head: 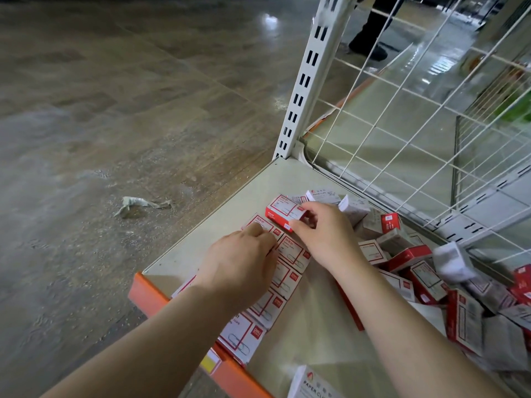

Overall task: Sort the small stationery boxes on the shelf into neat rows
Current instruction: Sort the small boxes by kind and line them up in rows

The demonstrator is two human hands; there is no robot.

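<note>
Several small red-and-white paper clip boxes lie flat in a row (288, 278) along the left side of the beige shelf (230, 222). My right hand (319, 235) grips one red-and-white box (283, 209) by its near end and holds it tilted just above the far end of the row. My left hand (244, 258) rests on the row, with its fingertips touching the farthest flat box (260, 225). A loose heap of the same boxes (425, 271) lies jumbled to the right.
A white wire grid panel (431, 110) backs the shelf, fixed to a slotted white upright (304, 79). The shelf's front edge is an orange strip (149, 294). A crumpled scrap (138, 203) lies on the floor at left. Someone's dark shoe (370, 47) shows beyond the grid.
</note>
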